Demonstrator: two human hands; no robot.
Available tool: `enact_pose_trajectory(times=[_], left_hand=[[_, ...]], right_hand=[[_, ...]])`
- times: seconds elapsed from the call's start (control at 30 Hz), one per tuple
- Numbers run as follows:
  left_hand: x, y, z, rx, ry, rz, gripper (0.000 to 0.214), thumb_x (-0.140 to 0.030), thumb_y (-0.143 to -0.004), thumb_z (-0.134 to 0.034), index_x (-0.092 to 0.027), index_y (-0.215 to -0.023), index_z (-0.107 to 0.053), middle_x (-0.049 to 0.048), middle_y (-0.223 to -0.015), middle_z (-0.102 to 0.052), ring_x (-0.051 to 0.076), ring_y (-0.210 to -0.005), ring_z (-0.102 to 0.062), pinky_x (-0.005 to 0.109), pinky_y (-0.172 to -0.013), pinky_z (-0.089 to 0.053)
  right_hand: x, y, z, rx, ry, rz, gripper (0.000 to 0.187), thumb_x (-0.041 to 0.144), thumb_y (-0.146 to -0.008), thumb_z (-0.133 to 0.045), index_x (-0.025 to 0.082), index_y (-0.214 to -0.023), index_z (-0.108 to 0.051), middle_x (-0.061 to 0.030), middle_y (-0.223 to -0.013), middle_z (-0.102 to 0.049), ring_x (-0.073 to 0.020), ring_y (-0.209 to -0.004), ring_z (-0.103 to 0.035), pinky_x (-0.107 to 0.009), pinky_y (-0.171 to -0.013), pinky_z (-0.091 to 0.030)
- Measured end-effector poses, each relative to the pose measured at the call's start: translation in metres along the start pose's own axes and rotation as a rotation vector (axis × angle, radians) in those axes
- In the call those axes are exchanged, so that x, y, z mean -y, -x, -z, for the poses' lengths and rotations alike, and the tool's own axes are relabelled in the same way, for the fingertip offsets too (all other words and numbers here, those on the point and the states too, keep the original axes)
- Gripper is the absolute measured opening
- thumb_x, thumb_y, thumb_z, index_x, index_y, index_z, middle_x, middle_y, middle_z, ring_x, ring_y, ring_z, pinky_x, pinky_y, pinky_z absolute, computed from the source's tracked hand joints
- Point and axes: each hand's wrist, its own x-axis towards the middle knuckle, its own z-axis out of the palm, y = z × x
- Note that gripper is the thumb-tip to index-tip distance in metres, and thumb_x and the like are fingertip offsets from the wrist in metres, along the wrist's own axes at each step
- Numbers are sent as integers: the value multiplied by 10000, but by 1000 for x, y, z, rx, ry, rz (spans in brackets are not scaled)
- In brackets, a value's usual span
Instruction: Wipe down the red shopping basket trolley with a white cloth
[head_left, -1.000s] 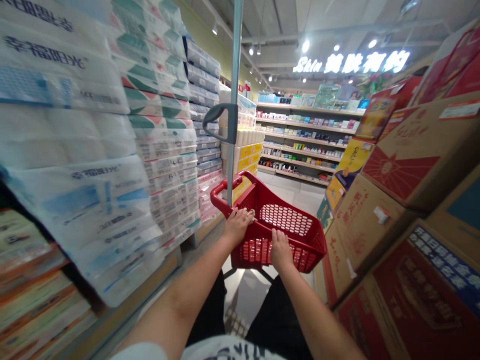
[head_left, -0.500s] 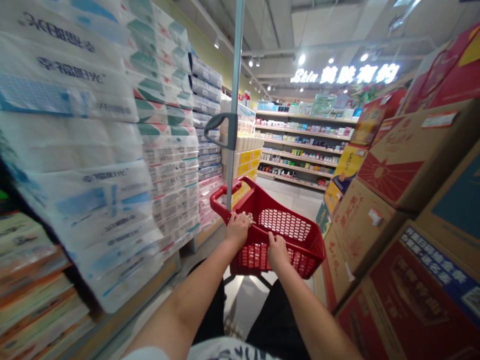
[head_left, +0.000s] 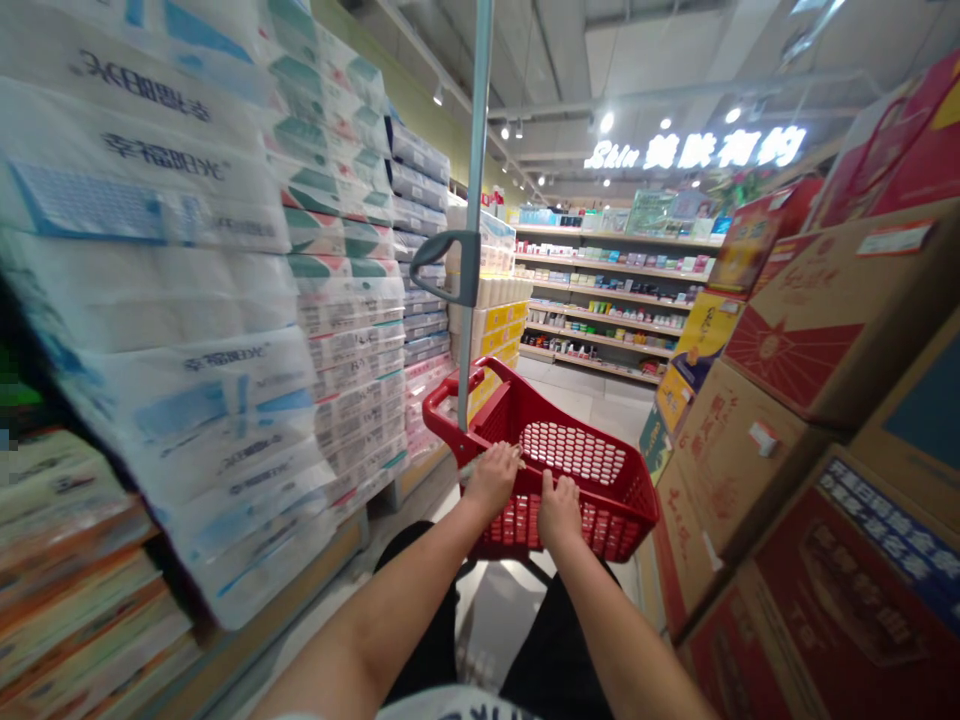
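Clamping the near rim of the red mesh basket (head_left: 574,450) are left hand (head_left: 493,478) and right hand (head_left: 559,510).

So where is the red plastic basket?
Head view, centre: left hand and right hand hold the red plastic basket, white tissue packs left, cardboard boxes right.

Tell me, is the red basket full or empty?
It looks empty: inside the red shopping basket only bare mesh walls appear. The left hand and right hand on its near rim hide a corner.
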Motion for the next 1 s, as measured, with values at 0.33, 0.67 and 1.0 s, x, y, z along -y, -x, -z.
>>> enact_pose_trajectory(times=[0.33, 0.67, 1.0], left_hand=[[5, 5, 5, 75, -17, -161, 415, -188, -886, -468, -180, -1301, -485, 115, -1331, -527, 237, -1226, -443, 391, -995, -338], [10, 25, 4, -121, 35, -21, 420, -143, -928, -361, -203, -1328, -474, 63, -1335, -543, 223, -1290, -413, 374, -1004, -372], [4, 16, 11, -50, 78, -53, 368, -168, -899, -436, -192, -1245, -558, 68, -1259, -595, 233, -1194, -480, 394, -1007, -357]], right_hand=[[-5, 2, -10, -27, -14, 28, 585, 7, -825, -353, 100, -1401, -399, -224, -1342, -456, -288, -1299, -373, -438, -1087, -230], [-10, -2, -16, -59, -54, 32, 589, 31, -801, -403, 119, -1384, -424, -196, -1341, -463, -300, -1315, -346, -447, -1091, -228], [10, -1, 0, 1, -173, 65, 568, 157, -814, -466, 78, -1373, -415, -172, -1359, -465, -320, -1326, -317, -459, -1109, -181]])
